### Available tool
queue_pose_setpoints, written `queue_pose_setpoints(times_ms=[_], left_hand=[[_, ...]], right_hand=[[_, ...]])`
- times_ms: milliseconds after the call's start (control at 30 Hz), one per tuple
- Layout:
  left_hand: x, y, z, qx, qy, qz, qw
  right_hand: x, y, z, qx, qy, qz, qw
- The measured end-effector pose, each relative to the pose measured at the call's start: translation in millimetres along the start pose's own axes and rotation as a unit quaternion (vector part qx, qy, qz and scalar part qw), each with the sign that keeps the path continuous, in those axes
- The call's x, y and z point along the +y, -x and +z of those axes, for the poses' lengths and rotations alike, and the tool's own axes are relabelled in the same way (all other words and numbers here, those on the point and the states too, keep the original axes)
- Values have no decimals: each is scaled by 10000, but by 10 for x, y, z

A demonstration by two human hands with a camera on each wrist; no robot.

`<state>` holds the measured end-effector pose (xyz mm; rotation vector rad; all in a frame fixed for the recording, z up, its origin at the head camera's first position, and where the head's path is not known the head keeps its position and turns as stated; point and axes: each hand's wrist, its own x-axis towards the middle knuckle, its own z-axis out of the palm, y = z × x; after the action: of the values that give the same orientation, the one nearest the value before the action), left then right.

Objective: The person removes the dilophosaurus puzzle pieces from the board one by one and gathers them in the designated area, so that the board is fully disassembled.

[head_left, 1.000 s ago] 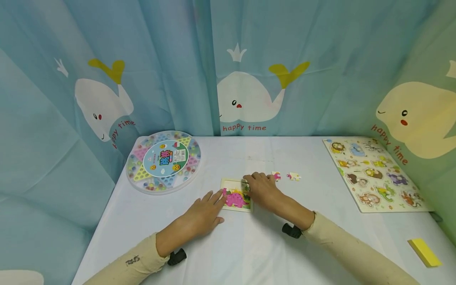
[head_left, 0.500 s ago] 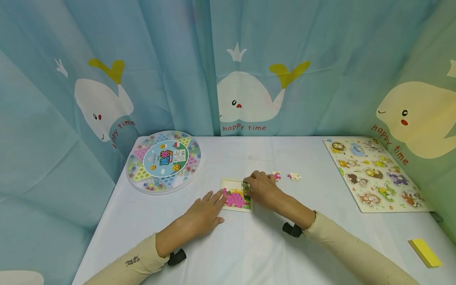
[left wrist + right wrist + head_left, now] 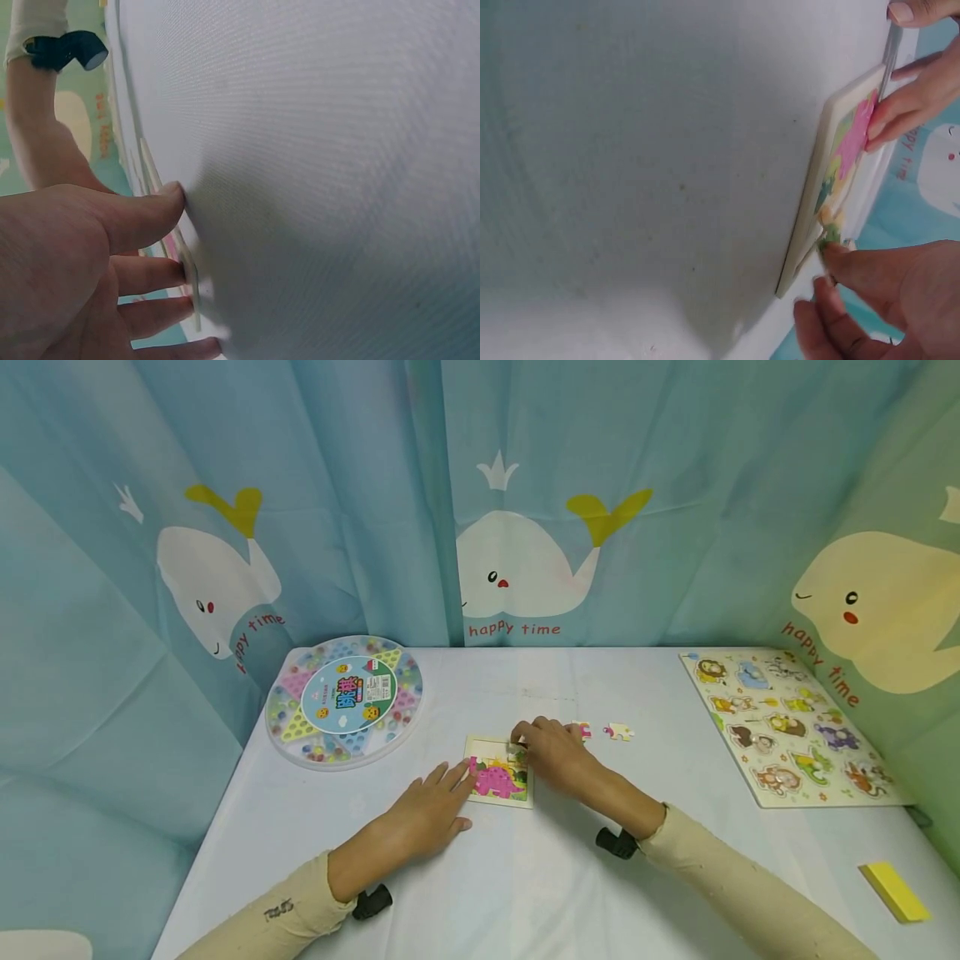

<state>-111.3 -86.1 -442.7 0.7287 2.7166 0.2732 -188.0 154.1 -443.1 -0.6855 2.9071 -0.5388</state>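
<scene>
A small framed jigsaw puzzle [image 3: 498,803] with a pink dinosaur picture lies on the white-covered table. My left hand [image 3: 423,814] rests at its left edge with the fingers extended; in the left wrist view its fingertips [image 3: 184,274] touch the frame. At the upper right corner of the frame, my right hand [image 3: 558,760] pinches a green and yellow puzzle piece [image 3: 830,232] between thumb and fingers. That piece is tilted at the frame in the right wrist view, and the fingers cover part of it. The top strip inside the frame shows bare backing.
Two loose puzzle pieces lie beyond my right hand, a pink one [image 3: 585,728] and a pale one [image 3: 619,732]. A round Chinese checkers box [image 3: 345,702] stands back left. At right are an animal peg board [image 3: 787,727] and a yellow block [image 3: 895,892]. Curtains [image 3: 360,510] surround the table.
My right hand has shifted slightly at the frame's upper right corner, with the pinched puzzle piece still in its fingers. My left hand has stayed in place.
</scene>
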Motion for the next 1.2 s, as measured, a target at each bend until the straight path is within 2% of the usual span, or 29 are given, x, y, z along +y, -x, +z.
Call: queue_pose_setpoints(times_ms=[133,267,367,567,733,867,1033,1200], left_hand=[[3,-3,0,16,-53,11,10000],[4,-3,3,21,-90,25,10000],[4,-2,4,16,-89,31,10000],[4,14,1,38,-36,77,10000],[2,21,0,89,-33,131,9999],[1,18,1,77,-66,123,9999],[2,12,6,55,-82,84,9999],[4,11,11,42,-90,59,9999]], right_hand=[[49,-5,-45,136,-543,-323,9979],[114,9,-126,210,-1120,-639,9914],[199,27,-228,302,-1382,-676,9876],[487,126,-537,507,-1492,-369,9868],[841,249,-785,498,-1391,15,9890],[1174,347,-927,269,-1389,305,9895],[1572,466,-1039,-336,-1662,696,9831],[1813,521,-1066,-873,-1667,1096,9760]])
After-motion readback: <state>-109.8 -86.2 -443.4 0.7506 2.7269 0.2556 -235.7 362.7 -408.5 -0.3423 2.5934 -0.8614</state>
